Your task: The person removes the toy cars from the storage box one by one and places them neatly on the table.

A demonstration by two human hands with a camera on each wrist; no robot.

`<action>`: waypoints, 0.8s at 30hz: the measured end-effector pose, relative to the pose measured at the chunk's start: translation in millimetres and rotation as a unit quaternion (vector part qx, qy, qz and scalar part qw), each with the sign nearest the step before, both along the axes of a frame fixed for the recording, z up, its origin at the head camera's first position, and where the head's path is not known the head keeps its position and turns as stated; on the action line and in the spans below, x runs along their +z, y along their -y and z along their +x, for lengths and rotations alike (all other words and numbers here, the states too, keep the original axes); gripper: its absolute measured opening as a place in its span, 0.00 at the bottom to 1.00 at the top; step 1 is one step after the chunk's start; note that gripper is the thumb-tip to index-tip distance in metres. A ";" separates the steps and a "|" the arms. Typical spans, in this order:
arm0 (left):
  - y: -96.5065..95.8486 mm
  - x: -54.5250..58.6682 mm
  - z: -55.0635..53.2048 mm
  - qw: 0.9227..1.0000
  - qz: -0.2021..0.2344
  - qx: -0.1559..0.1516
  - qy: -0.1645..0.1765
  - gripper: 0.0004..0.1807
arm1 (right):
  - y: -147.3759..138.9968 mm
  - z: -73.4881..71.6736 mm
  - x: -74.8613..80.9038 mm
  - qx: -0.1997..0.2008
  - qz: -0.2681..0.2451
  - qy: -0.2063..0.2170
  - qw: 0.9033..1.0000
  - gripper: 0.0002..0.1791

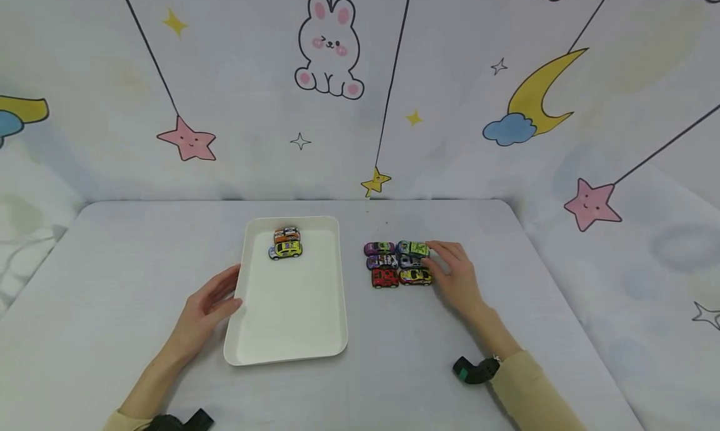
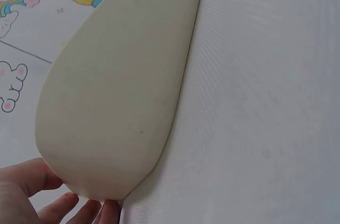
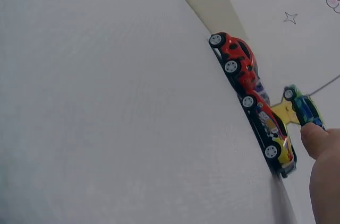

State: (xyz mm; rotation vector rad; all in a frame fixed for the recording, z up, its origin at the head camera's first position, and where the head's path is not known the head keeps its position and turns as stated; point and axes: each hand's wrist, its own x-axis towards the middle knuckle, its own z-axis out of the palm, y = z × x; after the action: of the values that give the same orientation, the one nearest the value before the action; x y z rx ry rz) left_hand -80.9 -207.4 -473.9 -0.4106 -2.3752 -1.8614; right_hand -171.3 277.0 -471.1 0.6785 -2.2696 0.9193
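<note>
Pinching the green car [image 1: 412, 248] beside five other cars [image 1: 385, 278], right of frame centre, is the right hand [image 1: 457, 281]; the left hand [image 1: 204, 312], thumb and fingers parted, touches the white tray [image 1: 287, 331], centre-left.

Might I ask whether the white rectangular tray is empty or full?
Neither: the tray holds an orange toy car and a yellow toy car near its far edge; the rest is bare.
</note>
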 end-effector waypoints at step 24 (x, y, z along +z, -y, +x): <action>0.1 0.2 0.1 1.000 -0.001 0.002 0.009 0.31 | -51.5 -18.9 -6.4 -0.047 -0.007 0.026 0.999 0.21</action>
State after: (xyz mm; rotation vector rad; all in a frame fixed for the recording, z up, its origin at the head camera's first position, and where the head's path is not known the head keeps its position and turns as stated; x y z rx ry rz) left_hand -80.8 -207.5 -473.7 -0.3914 -2.3875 -1.8699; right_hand -190.2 328.5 -477.5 0.5421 -2.3167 0.9164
